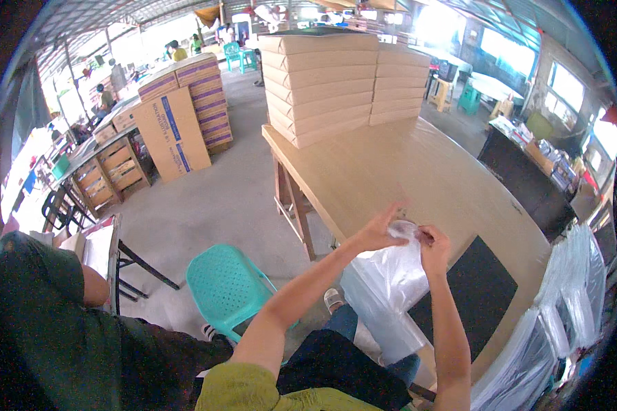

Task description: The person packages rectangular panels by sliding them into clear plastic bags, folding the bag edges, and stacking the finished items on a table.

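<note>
A clear, thin plastic sleeve or sheet (pixel 391 281) is at the near left edge of the desk, its upper end gathered between the hands and its lower part hanging over the edge toward the person's lap. The right hand (pixel 435 252) is closed in a pinch on the film's upper edge. The left hand (pixel 371 235) is just across from it, thumb and forefinger spread around the bunched film; whether its fingertips grip cannot be told from this view.

The step in hand looks like working at the film's upper edge, perhaps parting its layers. As a judgement, the next move calls for a firm right pinch, a sure left hold on one layer, and the slack kept from sliding off.

Just right of the film, a flat black rectangular panel (pixel 488 282) lies on the light-brown wooden desk (pixel 452 168); the film overlaps its near left corner in view. Beyond the panel, at the lower right, hangs a bunch of clear plastic sleeves (pixel 559 315). Tall stacks of brown-paper-wrapped packs (pixel 329 89) stand at the desk's far end. A teal plastic chair (pixel 227 281) stands on the floor to the left, near a co-worker's dark sleeve (pixel 38 270).
</note>
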`<state>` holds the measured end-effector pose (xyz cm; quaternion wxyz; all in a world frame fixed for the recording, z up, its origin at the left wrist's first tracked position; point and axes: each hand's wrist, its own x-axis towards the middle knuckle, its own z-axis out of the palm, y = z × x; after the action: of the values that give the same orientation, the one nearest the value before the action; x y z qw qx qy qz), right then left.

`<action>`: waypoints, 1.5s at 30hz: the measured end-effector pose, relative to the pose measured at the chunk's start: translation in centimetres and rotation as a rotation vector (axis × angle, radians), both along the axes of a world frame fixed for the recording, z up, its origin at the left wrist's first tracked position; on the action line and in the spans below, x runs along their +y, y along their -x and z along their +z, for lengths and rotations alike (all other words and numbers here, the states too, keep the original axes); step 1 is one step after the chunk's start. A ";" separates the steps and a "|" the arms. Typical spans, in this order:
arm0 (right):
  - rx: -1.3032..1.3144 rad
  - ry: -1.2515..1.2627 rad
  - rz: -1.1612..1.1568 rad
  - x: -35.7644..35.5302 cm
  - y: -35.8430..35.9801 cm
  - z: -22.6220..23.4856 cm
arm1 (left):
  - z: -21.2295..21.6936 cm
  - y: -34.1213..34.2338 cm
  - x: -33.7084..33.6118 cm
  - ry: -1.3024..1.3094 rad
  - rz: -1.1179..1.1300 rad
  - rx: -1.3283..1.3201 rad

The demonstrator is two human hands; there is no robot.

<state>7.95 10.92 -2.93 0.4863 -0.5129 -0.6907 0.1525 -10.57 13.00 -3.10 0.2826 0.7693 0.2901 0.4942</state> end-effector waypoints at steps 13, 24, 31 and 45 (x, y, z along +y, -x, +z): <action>0.078 -0.243 -0.069 -1.2 -5.3 3.2 | -0.6 8.5 -4.4 0.221 0.112 0.959; 0.078 -0.318 -0.148 -2.8 -3.6 2.8 | 4.7 -6.0 -0.6 0.155 -0.012 0.033; 0.030 -0.373 -0.171 -2.9 -4.3 2.4 | 2.6 -6.6 0.8 0.043 -0.184 -0.083; 0.631 0.739 1.243 -5.1 -8.7 -1.0 | 5.2 -1.7 1.5 0.713 -0.915 0.226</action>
<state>16.67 5.77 -3.91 0.2831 -0.0936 -0.5848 0.7544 -8.91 14.53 2.07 0.6755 0.7216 0.1052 0.1091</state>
